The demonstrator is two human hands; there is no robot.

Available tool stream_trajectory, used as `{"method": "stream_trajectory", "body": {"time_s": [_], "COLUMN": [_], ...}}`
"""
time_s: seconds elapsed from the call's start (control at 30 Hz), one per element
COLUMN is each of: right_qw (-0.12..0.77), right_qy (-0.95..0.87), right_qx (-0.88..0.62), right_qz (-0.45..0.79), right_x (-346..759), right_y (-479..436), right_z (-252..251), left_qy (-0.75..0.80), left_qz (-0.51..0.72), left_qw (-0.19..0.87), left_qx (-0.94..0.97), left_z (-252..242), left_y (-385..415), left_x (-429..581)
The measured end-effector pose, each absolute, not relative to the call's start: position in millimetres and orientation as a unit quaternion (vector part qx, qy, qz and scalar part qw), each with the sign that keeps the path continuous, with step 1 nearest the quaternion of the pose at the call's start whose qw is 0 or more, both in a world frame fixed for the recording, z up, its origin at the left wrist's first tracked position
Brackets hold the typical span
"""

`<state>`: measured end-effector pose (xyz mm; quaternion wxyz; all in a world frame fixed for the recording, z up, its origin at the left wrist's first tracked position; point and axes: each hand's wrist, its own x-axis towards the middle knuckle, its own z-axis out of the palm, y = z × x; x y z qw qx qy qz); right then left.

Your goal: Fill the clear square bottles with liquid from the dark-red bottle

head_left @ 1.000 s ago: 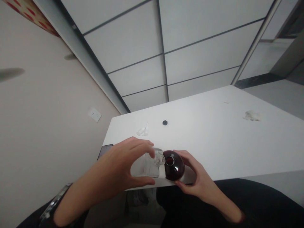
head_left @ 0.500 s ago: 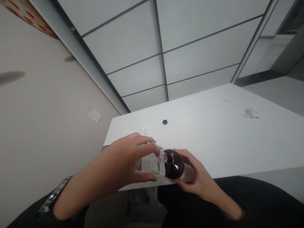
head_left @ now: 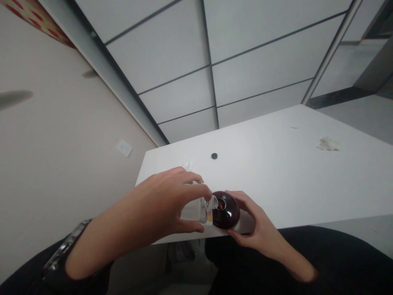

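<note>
My left hand [head_left: 172, 198] is closed round a clear glass bottle [head_left: 196, 211], which it holds tilted to the right. The bottle's neck lies at the round opening of a dark red, rounded glass vessel [head_left: 227, 217]; whether the two touch I cannot tell. Thumb and fingers of my right hand [head_left: 253, 221] grip that vessel from its right side. Part of the clear bottle is hidden behind my left hand. Whether liquid is flowing cannot be made out.
A small dark round cap [head_left: 214, 156] lies on the white table [head_left: 264, 164]. Behind my left hand is a bit of clear plastic [head_left: 188, 165]. A pale smudge-like patch [head_left: 329, 144] shows at the table's right. Wall and socket [head_left: 124, 148] are at left, panelled doors [head_left: 260, 69] behind.
My left hand and the clear bottle have shifted slightly right, bringing the neck closer over the dark vessel's opening. The view has moved a little; my right hand keeps its grip.
</note>
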<state>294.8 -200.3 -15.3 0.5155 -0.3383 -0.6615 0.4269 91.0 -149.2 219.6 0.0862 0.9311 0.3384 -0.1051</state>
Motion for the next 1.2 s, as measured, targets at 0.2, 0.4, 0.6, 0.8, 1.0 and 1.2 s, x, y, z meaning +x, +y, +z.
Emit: {"method": "stream_trajectory", "body": {"time_s": [0.2, 0.4, 0.6, 0.8, 1.0, 1.2], "right_qw": [0.514, 0.515, 0.52, 0.524, 0.525, 0.527], "right_qy": [-0.657, -0.659, -0.663, -0.656, -0.656, -0.665], "right_qx": [-0.34, -0.34, -0.342, -0.346, -0.343, -0.337], "right_qz": [0.435, 0.429, 0.416, 0.418, 0.42, 0.408], "right_x": [295.1, 295.5, 295.2, 294.6, 293.9, 294.9], "right_y": [-200.3, -201.3, -200.9, -201.4, -201.5, -200.6], "right_z": [-16.3, -18.8, -20.7, -23.6, -25.3, -19.8], "left_qy": [0.343, 0.344, 0.353, 0.347, 0.342, 0.338], "left_qz": [-0.125, -0.138, -0.144, -0.14, -0.144, -0.142], "left_qw": [0.081, 0.077, 0.08, 0.075, 0.06, 0.056], "left_qx": [0.927, 0.926, 0.921, 0.924, 0.927, 0.929], "left_z": [222.7, 224.7, 226.8, 225.4, 224.5, 224.2], "left_y": [-148.6, -148.7, -149.0, -147.9, -147.6, -147.8], "left_x": [94.5, 96.8, 98.5, 96.8, 97.4, 96.2]}}
